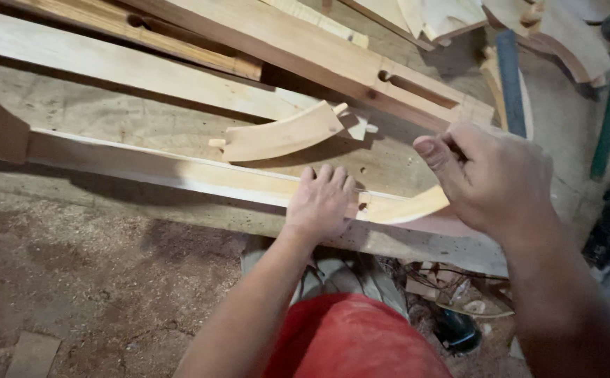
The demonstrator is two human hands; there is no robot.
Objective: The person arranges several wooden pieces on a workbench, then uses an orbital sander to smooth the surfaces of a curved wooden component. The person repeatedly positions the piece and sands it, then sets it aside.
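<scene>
- You have one view only, from the camera on your head.
- It looks steeply down and forward, close over the workbench [144, 112], catching the floor [74, 280] below.

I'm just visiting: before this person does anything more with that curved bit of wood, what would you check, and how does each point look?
1. Left hand flat on the long rail: ok.
2. Right hand at the curved piece; how firm its grip is: cannot tell.
3. Curved piece meeting the rail's end: ok; joint fit: cannot tell.
4. Spare curved piece lies apart from both hands: ok.
5. Bench bears loose boards close by: not ok.
</scene>
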